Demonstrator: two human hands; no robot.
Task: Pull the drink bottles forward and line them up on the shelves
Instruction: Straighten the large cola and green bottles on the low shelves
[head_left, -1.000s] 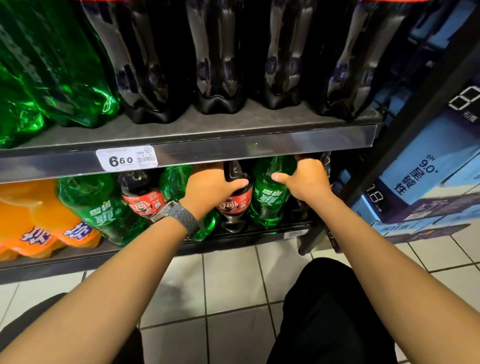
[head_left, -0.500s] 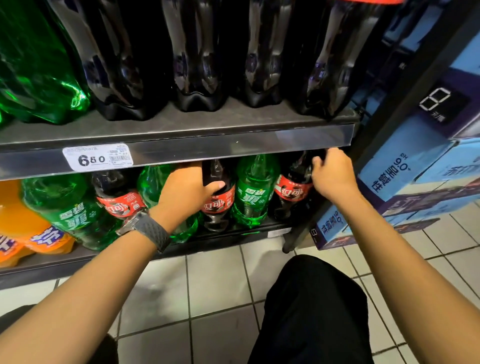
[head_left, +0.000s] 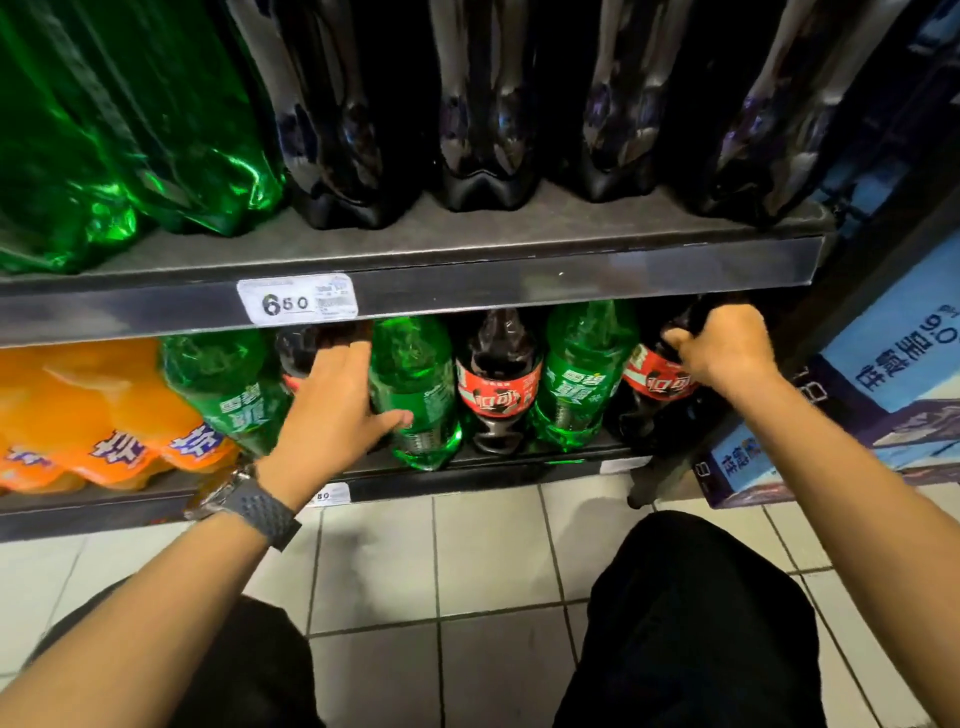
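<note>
Right hand (head_left: 724, 345) grips the far-right cola bottle (head_left: 657, 387); left hand (head_left: 337, 405) lies slack on a green bottle (head_left: 415, 395).
I judge them heavy and slick, so I'd hold the neck.

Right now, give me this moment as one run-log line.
stage: lower shelf facing | left hand: touching green bottle | right hand: gripping rightmost cola bottle | row: near front edge

Lower shelf: three green bottles (head_left: 582, 374), three cola bottles (head_left: 496, 384).
</note>
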